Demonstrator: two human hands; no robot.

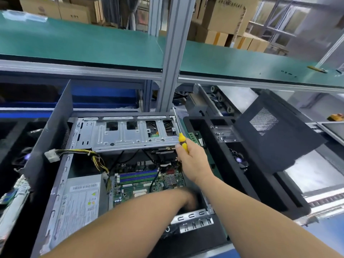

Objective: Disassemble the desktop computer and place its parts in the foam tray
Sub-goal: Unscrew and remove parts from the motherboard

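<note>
No text, brand or number can be read with certainty. The power supply [81,200], lower left of the frame, carries a white label [84,197] with a barcode strip, yellow triangular warning signs and lines of print too small and blurred to make out. A cardboard box [226,13] at the upper right bears dark printed lettering, likewise illegible.

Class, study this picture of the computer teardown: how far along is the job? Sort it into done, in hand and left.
Done: the open grey computer case has its side off, and a small metal bracket lies in the black foam tray.
In hand: the right hand grips a yellow-handled screwdriver by the silver drive cage; the blurred left hand reaches inside.
Left: the green motherboard and grey power supply remain inside.
</note>
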